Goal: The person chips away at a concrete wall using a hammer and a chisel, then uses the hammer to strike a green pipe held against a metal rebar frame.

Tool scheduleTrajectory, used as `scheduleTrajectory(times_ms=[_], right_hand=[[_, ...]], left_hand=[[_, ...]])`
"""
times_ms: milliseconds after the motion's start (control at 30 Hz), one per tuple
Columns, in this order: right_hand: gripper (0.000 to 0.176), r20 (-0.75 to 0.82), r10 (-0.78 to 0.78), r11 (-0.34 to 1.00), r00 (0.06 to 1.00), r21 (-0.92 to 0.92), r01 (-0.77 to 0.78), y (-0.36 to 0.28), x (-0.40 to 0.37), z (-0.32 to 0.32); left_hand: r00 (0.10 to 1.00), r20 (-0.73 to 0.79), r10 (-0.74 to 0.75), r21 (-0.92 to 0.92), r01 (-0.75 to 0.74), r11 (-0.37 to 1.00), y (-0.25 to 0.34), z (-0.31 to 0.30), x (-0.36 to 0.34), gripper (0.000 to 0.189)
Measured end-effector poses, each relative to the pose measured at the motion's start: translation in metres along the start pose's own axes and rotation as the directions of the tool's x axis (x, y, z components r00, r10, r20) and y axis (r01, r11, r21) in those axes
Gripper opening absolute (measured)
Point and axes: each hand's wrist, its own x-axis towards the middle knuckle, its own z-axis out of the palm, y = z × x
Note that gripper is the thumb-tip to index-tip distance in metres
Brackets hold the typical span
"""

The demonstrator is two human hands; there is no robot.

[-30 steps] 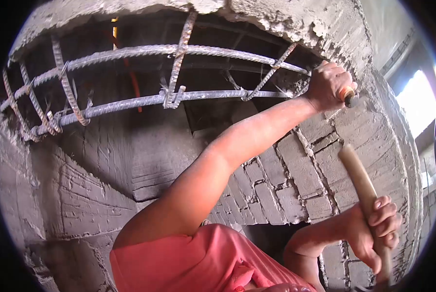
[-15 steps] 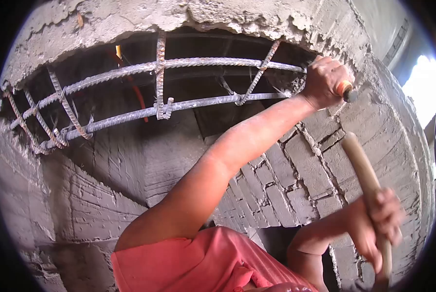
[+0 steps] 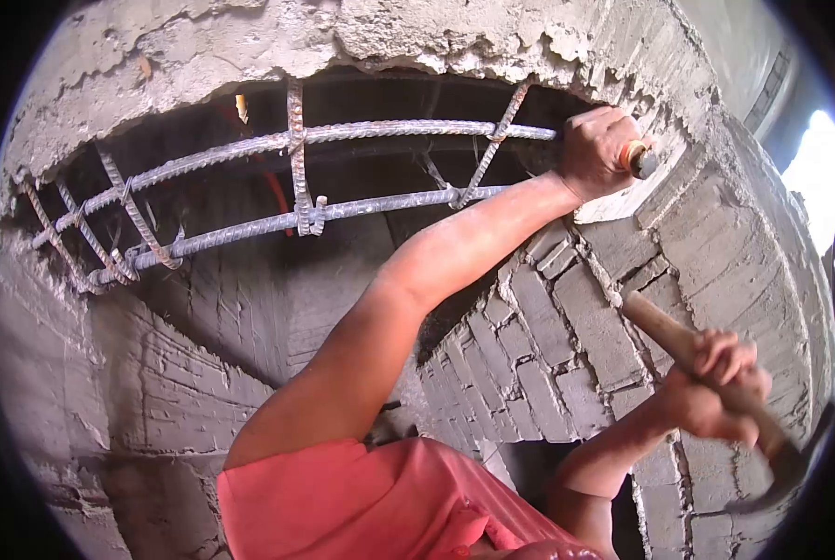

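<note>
My left hand point(image 3: 597, 147) reaches up to the broken concrete edge, its fingers wrapped round a chisel point(image 3: 638, 160). The chisel's orange collar and dark butt end point toward the lower right. Its working end is hidden behind the hand. Lower down on the right, my right hand point(image 3: 718, 385) grips a hammer point(image 3: 658, 325) by its pale wooden handle. The handle slants from upper left to lower right. The dark hammer head point(image 3: 787, 467) is blurred at the lower right, apart from the chisel.
Ribbed steel bars point(image 3: 399, 129) cross a dark opening under the chipped concrete point(image 3: 278, 42). Mortared blockwork point(image 3: 567, 327) lies behind my arms. A rough rendered wall point(image 3: 744, 243) rises at the right, with bright light beyond it.
My right hand has risen a little, and the hammer has tilted so that its head comes into view. My left hand sits slightly further left, still holding the chisel; the view has shifted slightly.
</note>
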Motion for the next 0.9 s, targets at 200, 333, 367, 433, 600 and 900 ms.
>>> scheduleTrajectory(times_ms=[200,333,367,433,600,900], right_hand=[[0.062,0.007,0.391,0.911,0.92,0.141,-0.388,0.017,-0.018,-0.014],[0.059,-0.054,0.304,0.945,0.951,0.142,-0.294,0.015,-0.05,0.001],[0.06,-0.056,0.259,0.96,0.964,0.121,-0.251,0.015,-0.055,0.003],[0.06,-0.046,0.22,0.971,0.974,0.108,-0.214,0.012,-0.065,0.001],[0.059,-0.087,0.262,0.965,0.961,0.004,-0.262,0.003,-0.064,-0.005],[0.061,-0.031,0.249,0.969,0.968,0.019,-0.248,0.005,-0.055,-0.006]], left_hand=[[0.983,-0.003,0.183,-0.11,-0.182,0.977,0.028,-0.002,0.008,0.038],[0.975,-0.086,0.206,-0.142,-0.217,0.966,0.023,-0.002,-0.013,0.042],[0.972,-0.013,0.235,-0.139,-0.234,0.962,0.023,-0.003,-0.017,0.043],[0.965,0.023,0.261,-0.139,-0.256,0.957,0.03,0.001,-0.023,0.047],[0.981,0.044,0.19,-0.017,-0.189,0.982,0.026,0.008,-0.015,0.047],[0.995,-0.102,-0.017,0.003,0.018,1.0,-0.008,0.004,-0.006,0.03]])
